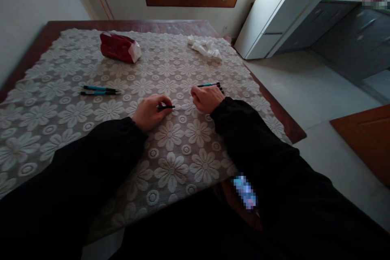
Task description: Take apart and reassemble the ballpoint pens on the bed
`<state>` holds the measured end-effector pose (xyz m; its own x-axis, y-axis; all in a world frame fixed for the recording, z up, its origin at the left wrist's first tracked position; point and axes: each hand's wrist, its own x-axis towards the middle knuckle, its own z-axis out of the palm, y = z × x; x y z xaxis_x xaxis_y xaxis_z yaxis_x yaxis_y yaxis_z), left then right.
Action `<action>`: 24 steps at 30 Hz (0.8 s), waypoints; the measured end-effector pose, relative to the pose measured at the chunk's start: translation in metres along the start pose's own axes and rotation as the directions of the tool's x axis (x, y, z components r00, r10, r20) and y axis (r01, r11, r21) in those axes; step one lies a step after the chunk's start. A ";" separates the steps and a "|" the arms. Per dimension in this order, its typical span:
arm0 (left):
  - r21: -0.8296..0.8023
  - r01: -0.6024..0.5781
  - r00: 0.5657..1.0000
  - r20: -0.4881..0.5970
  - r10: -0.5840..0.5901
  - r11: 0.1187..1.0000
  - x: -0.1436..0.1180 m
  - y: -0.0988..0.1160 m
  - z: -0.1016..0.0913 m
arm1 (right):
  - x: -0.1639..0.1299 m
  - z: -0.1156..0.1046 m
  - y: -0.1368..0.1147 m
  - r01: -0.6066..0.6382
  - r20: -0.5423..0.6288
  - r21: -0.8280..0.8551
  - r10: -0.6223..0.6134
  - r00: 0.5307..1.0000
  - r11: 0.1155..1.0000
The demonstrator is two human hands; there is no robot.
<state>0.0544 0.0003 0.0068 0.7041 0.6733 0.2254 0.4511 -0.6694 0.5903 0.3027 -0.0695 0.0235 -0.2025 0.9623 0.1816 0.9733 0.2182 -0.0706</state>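
1. Nearest the camera, two black sleeves are seen reaching over the lace cloth (170,170) that covers the bench (283,122).
2. The left hand (149,111) is curled, its grip pressed together on a short black pen tip (166,107); the right hand (207,98) is closed as well, its grip pinching the other end of a thin clear refill (183,106). Both are held low, just over the cloth between the two hands.
3. A risk is judged here: the refill looks thin and bendy, so it could be kinked or snapped if the hands are pulled out of line, and ink could be left on the pale cloth.
4. The small tip could be dropped into the openwork of the lace and lost from sight, if the pinch is loosened.
5. Just behind the right hand, a bunch of pens (210,85) is partly hidden; their number cannot be told, and they could be knocked and rolled toward the bench edge.
6. To the left, two blue pens (100,90) are counted, lying side by side.
7. Farther off, one red packet (119,47) and one crumpled white tissue (204,47) are counted.
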 end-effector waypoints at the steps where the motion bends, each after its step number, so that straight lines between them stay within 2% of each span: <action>1: -0.003 -0.002 1.000 0.000 0.002 1.000 0.000 0.000 0.000 | 0.000 0.002 0.001 0.032 -0.018 0.044 -0.032 0.999 0.999; 4: 0.000 -0.004 1.000 0.006 0.004 1.000 0.000 -0.001 0.000 | 0.001 0.006 0.000 0.214 -0.046 0.156 -0.210 0.977 0.964; 6: -0.002 -0.006 1.000 0.013 0.006 1.000 0.000 -0.001 -0.001 | 0.001 0.007 -0.001 0.318 -0.043 0.169 -0.315 0.948 0.933; 8: -0.008 -0.001 1.000 0.015 0.001 1.000 0.001 -0.001 0.000 | 0.001 0.007 -0.002 0.364 -0.032 0.144 -0.363 0.931 0.920; 15: 0.046 0.092 0.990 -0.114 -0.087 0.995 0.000 -0.004 0.000 | 0.002 0.006 -0.001 0.408 -0.001 0.036 -0.408 0.913 0.912; 18: 0.084 0.102 0.989 -0.116 -0.092 0.991 -0.001 -0.004 0.000 | 0.001 0.007 -0.001 0.390 -0.013 -0.018 -0.391 0.920 0.920; 21: 0.129 0.060 0.992 -0.121 -0.045 0.990 -0.001 -0.004 0.000 | 0.001 0.006 -0.001 0.384 -0.035 -0.060 -0.386 0.922 0.921; 24: 0.152 -0.040 0.994 -0.090 0.054 0.988 -0.001 -0.003 0.001 | 0.000 0.006 -0.001 0.412 -0.075 -0.110 -0.421 0.904 0.905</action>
<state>0.0532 0.0015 0.0046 0.6751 0.6618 0.3261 0.5010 -0.7357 0.4559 0.3010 -0.0688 0.0179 -0.5845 0.7660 0.2675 0.8089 0.5759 0.1185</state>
